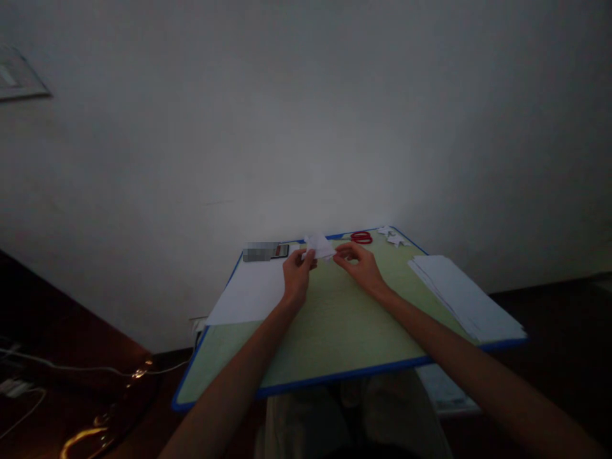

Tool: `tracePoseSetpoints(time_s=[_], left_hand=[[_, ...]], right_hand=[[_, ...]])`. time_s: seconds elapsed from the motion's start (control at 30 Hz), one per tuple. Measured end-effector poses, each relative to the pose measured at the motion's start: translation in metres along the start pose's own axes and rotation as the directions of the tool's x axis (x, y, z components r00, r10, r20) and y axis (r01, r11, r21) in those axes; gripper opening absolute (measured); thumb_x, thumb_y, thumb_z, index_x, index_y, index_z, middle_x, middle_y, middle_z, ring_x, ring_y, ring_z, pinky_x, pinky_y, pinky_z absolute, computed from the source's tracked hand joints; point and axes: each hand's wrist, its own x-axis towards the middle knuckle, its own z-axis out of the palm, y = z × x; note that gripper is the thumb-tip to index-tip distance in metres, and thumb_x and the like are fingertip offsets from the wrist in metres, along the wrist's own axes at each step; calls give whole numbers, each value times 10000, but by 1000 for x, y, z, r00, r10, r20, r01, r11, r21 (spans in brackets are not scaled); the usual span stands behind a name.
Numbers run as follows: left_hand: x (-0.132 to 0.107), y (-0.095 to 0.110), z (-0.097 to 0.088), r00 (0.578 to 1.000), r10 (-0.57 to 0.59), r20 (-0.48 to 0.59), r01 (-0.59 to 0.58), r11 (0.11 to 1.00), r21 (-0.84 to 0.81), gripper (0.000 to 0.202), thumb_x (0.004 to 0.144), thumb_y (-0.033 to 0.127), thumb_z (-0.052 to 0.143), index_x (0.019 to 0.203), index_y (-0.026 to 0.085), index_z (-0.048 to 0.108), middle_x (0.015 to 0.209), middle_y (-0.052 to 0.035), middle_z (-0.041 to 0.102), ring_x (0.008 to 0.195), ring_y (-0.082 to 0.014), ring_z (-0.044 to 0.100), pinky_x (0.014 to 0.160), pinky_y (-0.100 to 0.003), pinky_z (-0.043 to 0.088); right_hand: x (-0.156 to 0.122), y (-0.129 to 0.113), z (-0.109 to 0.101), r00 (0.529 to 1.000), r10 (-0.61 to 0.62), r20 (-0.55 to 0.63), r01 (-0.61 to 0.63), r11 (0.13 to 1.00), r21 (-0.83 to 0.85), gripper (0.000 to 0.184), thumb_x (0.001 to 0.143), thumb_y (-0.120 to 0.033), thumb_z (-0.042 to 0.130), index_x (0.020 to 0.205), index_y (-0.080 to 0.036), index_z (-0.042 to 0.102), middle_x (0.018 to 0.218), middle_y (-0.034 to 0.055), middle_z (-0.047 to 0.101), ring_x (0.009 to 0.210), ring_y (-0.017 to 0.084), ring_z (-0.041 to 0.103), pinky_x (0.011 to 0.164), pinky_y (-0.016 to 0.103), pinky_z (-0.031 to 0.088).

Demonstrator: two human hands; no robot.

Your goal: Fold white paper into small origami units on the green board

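A folded white paper piece [319, 246], pointed in outline, is held up above the far middle of the table. My left hand [299, 271] grips its left side between thumb and fingers. At its right corner, my right hand [358, 261] pinches the paper with thumb and fingertips. Just beyond the right hand lie red-handled scissors [361, 238]. Farther right, near the back corner, are small folded white paper shapes [396, 240].
The green tabletop [354, 325] has a blue rim. A white sheet [248, 293] lies on its left, with a phone [280, 251] behind it. A stack of white paper [468, 296] sits at the right edge. A wall [306, 127] stands behind; cables [95, 368] run at lower left.
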Motion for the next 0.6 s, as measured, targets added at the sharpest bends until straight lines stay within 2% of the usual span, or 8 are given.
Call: tracePoseSetpoints(time_s=[0.1, 0.23, 0.6], left_hand=[[-1, 0, 0, 1000, 9, 11, -10, 1000, 15, 477, 686, 547, 838, 890, 129, 731, 699, -9, 647, 634, -137, 634, 685, -316, 566], [0, 0, 0, 1000, 15, 6, -15, 999, 35, 477, 694, 562, 827, 872, 129, 738, 696, -19, 652, 629, -141, 633, 667, -311, 556], [1, -2, -1, 1000, -7, -3, 7, 1000, 29, 500, 704, 586, 813, 864, 125, 706, 671, -31, 669, 610, -150, 640, 629, -304, 542]], right_hand=[[0, 2, 0, 1000, 9, 2, -9, 999, 43, 284, 797, -386, 741, 1023, -222, 689, 884, 44, 741, 810, 214, 696, 772, 362, 539], [1, 3, 1, 1000, 8, 18, -9, 999, 31, 231, 791, -387, 742, 949, -223, 700, 905, 56, 747, 808, 215, 687, 756, 360, 537], [2, 4, 2, 998, 61, 20, -63, 992, 108, 279, 744, -426, 789, 874, -214, 663, 821, 36, 714, 758, 198, 666, 717, 341, 526]])
